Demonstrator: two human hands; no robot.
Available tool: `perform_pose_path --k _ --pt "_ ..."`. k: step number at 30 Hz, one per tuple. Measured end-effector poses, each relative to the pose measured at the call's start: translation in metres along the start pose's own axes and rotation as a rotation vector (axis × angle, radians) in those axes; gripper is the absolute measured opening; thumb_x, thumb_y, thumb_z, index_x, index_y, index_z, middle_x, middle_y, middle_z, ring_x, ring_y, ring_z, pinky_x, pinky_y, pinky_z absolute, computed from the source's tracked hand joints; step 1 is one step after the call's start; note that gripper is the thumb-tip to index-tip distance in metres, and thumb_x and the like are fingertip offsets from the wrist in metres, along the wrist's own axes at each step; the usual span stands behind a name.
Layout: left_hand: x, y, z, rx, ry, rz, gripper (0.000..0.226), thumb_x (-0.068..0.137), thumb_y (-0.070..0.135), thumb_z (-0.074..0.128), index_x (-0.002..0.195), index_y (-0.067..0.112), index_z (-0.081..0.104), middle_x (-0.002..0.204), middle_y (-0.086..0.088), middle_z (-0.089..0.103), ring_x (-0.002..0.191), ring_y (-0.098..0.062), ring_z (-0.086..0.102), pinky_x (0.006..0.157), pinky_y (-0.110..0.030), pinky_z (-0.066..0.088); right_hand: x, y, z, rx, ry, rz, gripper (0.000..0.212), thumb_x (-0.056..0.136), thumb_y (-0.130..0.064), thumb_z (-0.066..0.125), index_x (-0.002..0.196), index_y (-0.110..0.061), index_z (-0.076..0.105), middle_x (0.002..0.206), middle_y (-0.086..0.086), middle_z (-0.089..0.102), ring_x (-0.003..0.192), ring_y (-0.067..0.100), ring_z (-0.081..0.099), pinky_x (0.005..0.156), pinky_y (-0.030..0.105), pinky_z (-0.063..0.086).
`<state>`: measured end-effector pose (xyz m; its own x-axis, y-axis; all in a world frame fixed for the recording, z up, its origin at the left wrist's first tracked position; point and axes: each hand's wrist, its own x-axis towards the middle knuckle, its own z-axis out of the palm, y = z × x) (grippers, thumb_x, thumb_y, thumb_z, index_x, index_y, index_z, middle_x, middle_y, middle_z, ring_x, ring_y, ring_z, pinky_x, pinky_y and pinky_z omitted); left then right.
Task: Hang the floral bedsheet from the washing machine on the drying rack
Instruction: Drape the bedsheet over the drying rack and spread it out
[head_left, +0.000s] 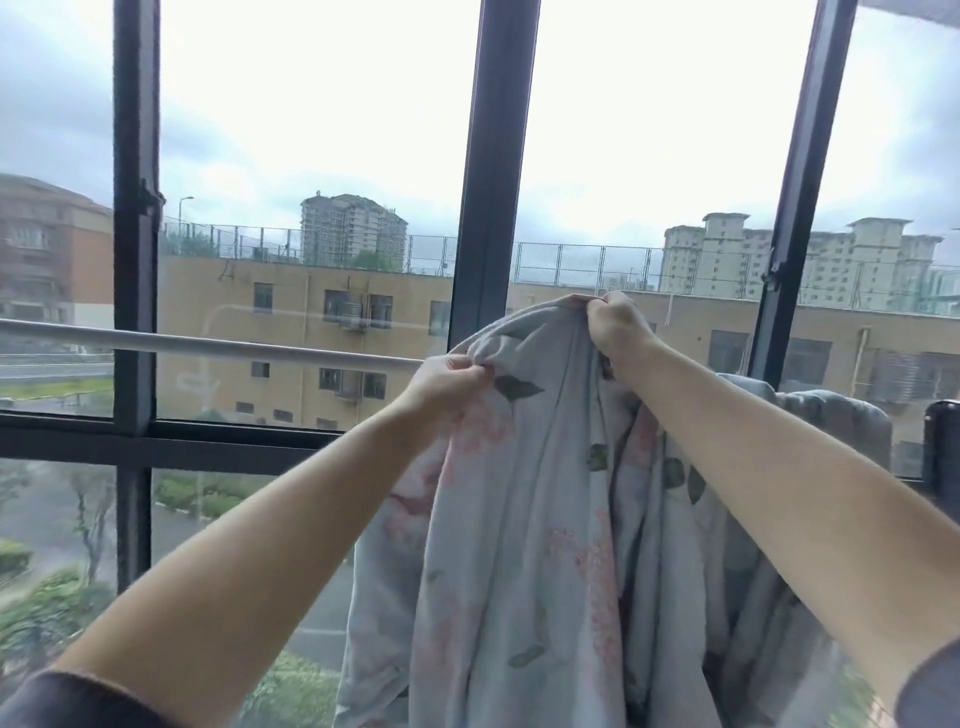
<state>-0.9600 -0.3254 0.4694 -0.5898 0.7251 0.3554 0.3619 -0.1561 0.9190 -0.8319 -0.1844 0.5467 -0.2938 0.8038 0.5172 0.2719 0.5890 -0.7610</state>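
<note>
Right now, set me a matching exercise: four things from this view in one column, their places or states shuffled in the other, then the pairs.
1. left hand
2. right hand
3. drying rack rail
4. floral bedsheet

A. hangs in folds below both hands
B. pinches the sheet's highest fold
C. runs bare from the left edge of the view
D. grips fabric lower down, where the rail goes out of sight

Pairs: 1-D, 2-B, 3-C, 4-A.
</note>
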Motion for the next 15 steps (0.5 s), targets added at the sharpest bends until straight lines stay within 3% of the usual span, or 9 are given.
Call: perform_pose_path --k 2,4,6,8,10,13,15 --pt "0.007 0.015 -0.010 -0.264 0.041 0.052 0.013 0.094 0.016 0.056 0.086 0.008 0.063 0.081 -0.016 0.058 0.060 -0.021 0.050 0.054 -0.027 0.044 0.003 -0.002 -0.008 -0.010 0.025 0.025 0.029 0.098 -0.017 0.033 0.120 -0.007 0.050 0.108 0.010 0.046 0.094 0.021 0.042 0.077 0.026 0.032" --pt "0.009 0.034 -0.019 -0.377 0.065 0.105 0.021 0.096 0.016 0.053 0.080 0.008 0.063 0.074 -0.014 0.062 0.063 -0.024 0.056 0.066 -0.037 0.052 0.005 -0.007 -0.012 0.005 0.032 0.067 0.032 0.096 -0.013 0.034 0.124 -0.005 0.049 0.107 0.009 0.044 0.096 0.023 0.045 0.078 0.027 0.034" --pt "0.005 0.056 -0.022 -0.436 0.057 0.175 0.027 0.100 0.015 0.046 0.079 0.008 0.061 0.060 -0.007 0.063 0.054 -0.019 0.058 0.065 -0.036 0.053 0.003 -0.015 -0.013 0.057 0.033 0.102 0.026 0.090 -0.012 0.036 0.108 -0.010 0.055 0.103 0.009 0.051 0.094 0.025 0.051 0.076 0.029 0.037" --pt "0.001 0.074 -0.023 -0.508 -0.028 0.214 0.031 0.103 0.017 0.038 0.081 0.008 0.057 0.044 -0.001 0.056 0.040 -0.013 0.054 0.052 -0.029 0.050 0.006 -0.022 -0.013 0.117 0.033 0.123 0.026 0.087 -0.011 0.036 0.087 -0.013 0.062 0.096 0.009 0.060 0.088 0.023 0.054 0.074 0.030 0.040" --pt "0.003 0.078 -0.025 -0.529 -0.114 0.128 0.030 0.103 0.022 0.038 0.088 0.005 0.059 0.055 -0.005 0.062 0.049 -0.016 0.060 0.055 -0.031 0.054 0.009 -0.026 -0.016 0.178 0.047 0.135 0.032 0.089 -0.009 0.035 0.073 -0.016 0.061 0.096 0.007 0.061 0.089 0.022 0.054 0.078 0.030 0.044" --pt "0.010 0.047 -0.033 -0.224 -0.188 -0.091 0.023 0.101 0.010 0.042 0.097 0.000 0.062 0.088 -0.010 0.065 0.065 -0.015 0.064 0.065 -0.031 0.057 0.007 -0.029 -0.020 0.261 0.059 0.150 0.036 0.092 -0.005 0.030 0.076 -0.013 0.061 0.096 0.007 0.063 0.086 0.023 0.055 0.085 0.031 0.048" --pt "0.005 0.021 -0.039 0.088 -0.393 -0.216 0.019 0.097 0.008 0.046 0.093 0.006 0.065 0.090 -0.007 0.066 0.063 -0.012 0.065 0.059 -0.025 0.057 0.007 -0.031 -0.020 0.366 0.028 0.116 0.045 0.091 0.001 0.026 0.067 -0.014 0.061 0.081 0.003 0.061 0.081 0.022 0.056 0.082 0.031 0.050"
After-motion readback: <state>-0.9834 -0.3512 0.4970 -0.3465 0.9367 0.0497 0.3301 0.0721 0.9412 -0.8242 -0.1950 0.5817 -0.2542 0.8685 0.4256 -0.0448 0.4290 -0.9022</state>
